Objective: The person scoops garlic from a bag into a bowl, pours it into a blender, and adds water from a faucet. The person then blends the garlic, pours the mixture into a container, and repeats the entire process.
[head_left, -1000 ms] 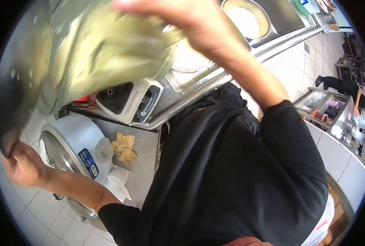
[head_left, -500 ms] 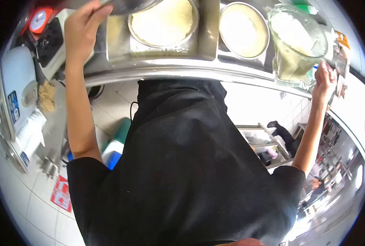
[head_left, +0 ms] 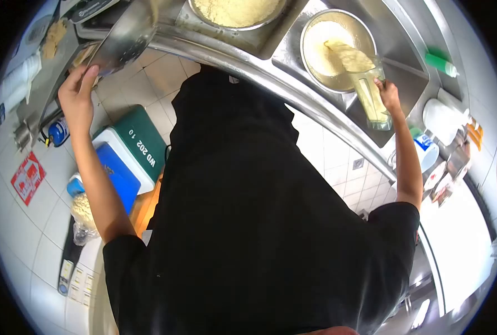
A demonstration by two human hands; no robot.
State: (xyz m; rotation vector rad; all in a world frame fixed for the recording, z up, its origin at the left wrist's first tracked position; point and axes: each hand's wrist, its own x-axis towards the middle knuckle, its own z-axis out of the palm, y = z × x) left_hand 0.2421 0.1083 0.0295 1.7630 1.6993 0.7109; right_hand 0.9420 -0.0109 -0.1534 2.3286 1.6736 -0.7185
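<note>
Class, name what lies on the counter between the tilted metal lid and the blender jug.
In the head view, a steel bowl of yellow crumbs sits between the lid and jug.

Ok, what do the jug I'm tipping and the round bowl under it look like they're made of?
The jug in the right hand looks like clear plastic, possibly glass: the pale yellow mix shows through its wall. The round bowl looks like stainless steel, with a grey, shiny rim like the counter around it.
</note>
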